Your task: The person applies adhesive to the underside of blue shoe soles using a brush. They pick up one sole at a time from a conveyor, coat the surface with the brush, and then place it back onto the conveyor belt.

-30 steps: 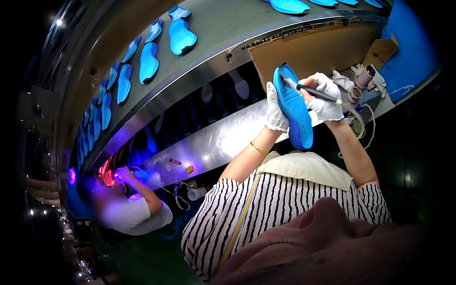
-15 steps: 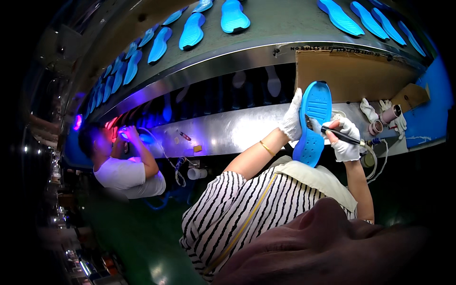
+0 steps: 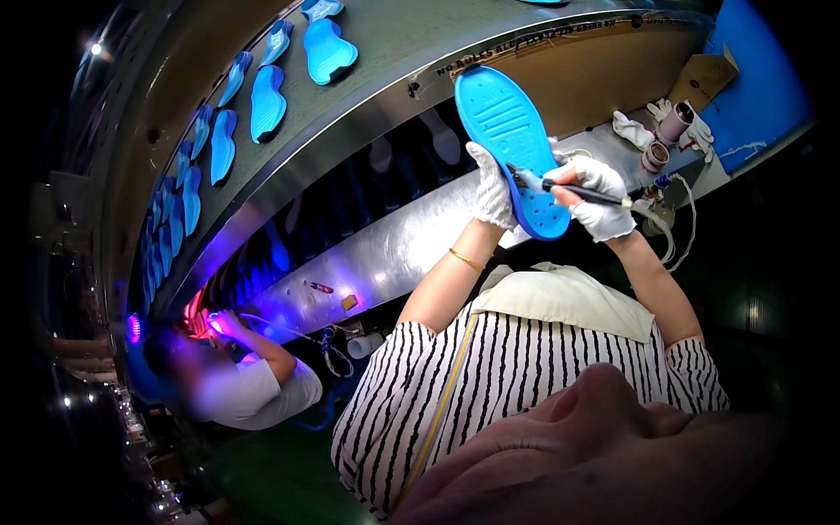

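Observation:
My left hand (image 3: pixel 493 194), in a white knit glove, grips a blue shoe sole (image 3: pixel 500 114) by its left edge. The sole is held up above the metal bench, tilted with its far end to the left; grooves and small holes mark its face. My right hand (image 3: pixel 604 194), also gloved with bare fingertips showing, is closed round a black-handled brush (image 3: pixel 554 185). Pale bristles at the brush's tip rest at the sole's narrow middle. From the handle's rear end runs a pale hose (image 3: pixel 654 219).
Several blue soles (image 3: pixel 268 103) lie on the dark conveyor (image 3: pixel 385 54) beyond the bench (image 3: pixel 402 234). To the right are cups (image 3: pixel 675 122), loose gloves (image 3: pixel 632 131) and cardboard (image 3: pixel 595 66). A co-worker (image 3: pixel 254 385) works at the left under purple light. A yellow block (image 3: pixel 349 302) lies on the bench.
The whole view has turned, shifting the bench and conveyor. The sole has tipped toward the left in my left hand. The brush stays in my right hand, against the sole.

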A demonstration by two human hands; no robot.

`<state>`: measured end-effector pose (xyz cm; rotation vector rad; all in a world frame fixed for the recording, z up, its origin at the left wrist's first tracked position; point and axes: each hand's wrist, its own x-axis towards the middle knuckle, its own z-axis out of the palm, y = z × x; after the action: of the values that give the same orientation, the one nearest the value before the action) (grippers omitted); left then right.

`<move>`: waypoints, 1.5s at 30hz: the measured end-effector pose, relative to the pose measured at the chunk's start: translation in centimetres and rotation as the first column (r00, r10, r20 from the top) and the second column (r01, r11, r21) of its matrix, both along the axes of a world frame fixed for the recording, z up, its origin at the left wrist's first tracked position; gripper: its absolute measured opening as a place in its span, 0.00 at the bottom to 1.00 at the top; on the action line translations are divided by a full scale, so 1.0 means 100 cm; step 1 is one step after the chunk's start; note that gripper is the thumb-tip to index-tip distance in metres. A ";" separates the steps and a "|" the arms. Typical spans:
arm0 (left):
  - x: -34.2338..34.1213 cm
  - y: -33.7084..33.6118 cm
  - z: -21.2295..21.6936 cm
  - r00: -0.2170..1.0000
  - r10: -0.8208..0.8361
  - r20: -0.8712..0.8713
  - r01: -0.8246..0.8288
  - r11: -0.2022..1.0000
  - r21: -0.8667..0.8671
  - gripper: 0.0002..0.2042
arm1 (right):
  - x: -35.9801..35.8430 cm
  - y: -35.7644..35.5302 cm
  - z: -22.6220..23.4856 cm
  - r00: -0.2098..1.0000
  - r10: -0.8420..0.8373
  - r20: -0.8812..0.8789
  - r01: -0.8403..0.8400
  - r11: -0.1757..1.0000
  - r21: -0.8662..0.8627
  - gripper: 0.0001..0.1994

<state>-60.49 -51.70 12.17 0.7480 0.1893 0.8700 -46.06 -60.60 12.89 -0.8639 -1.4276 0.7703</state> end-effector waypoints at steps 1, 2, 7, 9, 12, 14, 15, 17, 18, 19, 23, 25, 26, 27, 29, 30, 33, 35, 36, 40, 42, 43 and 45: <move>0.000 0.001 0.001 0.993 -0.040 0.112 0.046 0.998 -0.052 0.55 | -0.005 -0.003 0.005 0.998 -0.021 0.067 0.015 0.996 0.087 0.06; 0.001 0.005 0.000 0.972 -0.073 0.224 0.098 0.990 -0.104 0.56 | -0.011 -0.003 0.008 0.990 -0.048 0.130 0.025 0.985 0.170 0.06; 0.002 0.014 0.012 0.954 0.047 0.297 -0.027 0.997 -0.069 0.57 | -0.007 -0.005 0.017 0.999 -0.015 -0.031 0.015 1.000 -0.011 0.04; 0.003 0.016 0.019 0.926 0.008 0.376 0.008 0.999 -0.040 0.57 | -0.009 -0.005 0.012 1.000 -0.006 -0.023 0.006 1.000 0.002 0.04; 0.001 0.026 0.020 0.883 -0.029 0.469 0.023 1.000 0.018 0.58 | -0.012 -0.008 0.013 0.977 0.123 -0.172 -0.139 0.987 -0.083 0.05; -0.001 0.028 0.021 0.864 -0.064 0.499 0.013 0.994 0.104 0.57 | -0.004 -0.007 0.012 0.890 0.179 -0.419 -0.296 0.927 -0.232 0.05; -0.002 0.030 0.021 0.842 -0.137 0.522 0.055 0.984 0.170 0.56 | -0.011 -0.005 0.010 0.841 0.146 -0.521 -0.225 0.970 -0.092 0.05; -0.006 0.032 0.021 0.857 -0.153 0.492 0.052 0.976 0.213 0.56 | -0.001 -0.008 0.008 0.951 0.055 -0.303 -0.091 0.990 -0.108 0.05; -0.007 0.033 0.024 0.868 -0.165 0.468 0.044 0.965 0.258 0.57 | -0.001 -0.009 0.009 0.979 0.029 -0.204 -0.050 0.994 -0.096 0.05; -0.008 0.035 0.025 0.855 -0.224 0.467 0.095 0.954 0.283 0.57 | -0.004 -0.010 0.010 0.979 0.051 -0.198 -0.075 0.990 -0.119 0.05; -0.014 0.041 0.030 0.842 -0.340 0.419 0.190 0.914 0.359 0.60 | -0.001 -0.007 0.011 0.910 0.199 -0.365 -0.315 0.902 -0.294 0.06; -0.015 0.044 0.037 0.824 -0.417 0.383 0.268 0.883 0.385 0.62 | 0.005 -0.010 0.010 0.889 0.151 -0.432 -0.272 0.933 -0.234 0.05; -0.017 0.042 0.041 0.889 -0.365 0.275 0.238 0.884 0.403 0.63 | 0.007 -0.011 0.015 0.932 0.114 -0.344 -0.193 0.960 -0.205 0.07; -0.019 0.038 0.045 0.939 -0.303 0.165 0.210 0.881 0.424 0.63 | 0.009 -0.009 0.014 0.953 0.110 -0.281 -0.169 0.966 -0.197 0.07; -0.021 0.035 0.050 0.984 -0.177 -0.033 0.172 0.865 0.472 0.63 | 0.011 -0.010 0.018 0.995 0.076 -0.063 -0.088 0.975 -0.205 0.08; -0.020 0.035 0.051 0.977 -0.203 -0.057 0.206 0.856 0.474 0.62 | 0.010 -0.011 0.022 0.995 0.049 0.092 -0.028 0.977 -0.213 0.08; -0.016 0.041 0.050 0.948 -0.299 -0.112 0.316 0.825 0.468 0.54 | 0.009 -0.009 0.030 0.962 0.152 0.228 -0.083 0.955 -0.286 0.08; -0.017 0.054 0.044 0.935 -0.228 -0.271 0.336 0.812 0.477 0.51 | 0.012 -0.008 0.038 0.961 0.235 0.144 -0.134 0.855 -0.501 0.08; -0.016 0.057 0.040 0.931 -0.208 -0.300 0.338 0.800 0.496 0.47 | 0.015 -0.008 0.038 0.954 0.292 0.070 -0.224 0.847 -0.482 0.07; -0.014 0.047 0.051 0.834 0.026 -0.551 0.242 0.880 0.408 0.40 | 0.015 -0.004 0.033 0.966 0.246 0.076 -0.222 0.945 -0.242 0.06; -0.008 0.044 0.056 0.780 0.048 -0.624 0.242 0.896 0.372 0.40 | 0.009 -0.005 0.038 0.932 0.195 0.306 -0.114 0.958 -0.263 0.06; -0.006 0.053 0.053 0.746 0.054 -0.664 0.275 0.883 0.381 0.42 | 0.007 -0.005 0.035 0.921 0.171 0.351 -0.100 0.972 -0.211 0.06; -0.002 0.046 0.062 0.668 0.138 -0.731 0.254 0.881 0.398 0.41 | 0.007 -0.005 0.037 0.896 0.174 0.409 -0.083 0.969 -0.232 0.06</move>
<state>-60.64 -47.07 18.39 1.5646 0.7050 0.4874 -45.41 -61.12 16.61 -1.1615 -1.8296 0.8785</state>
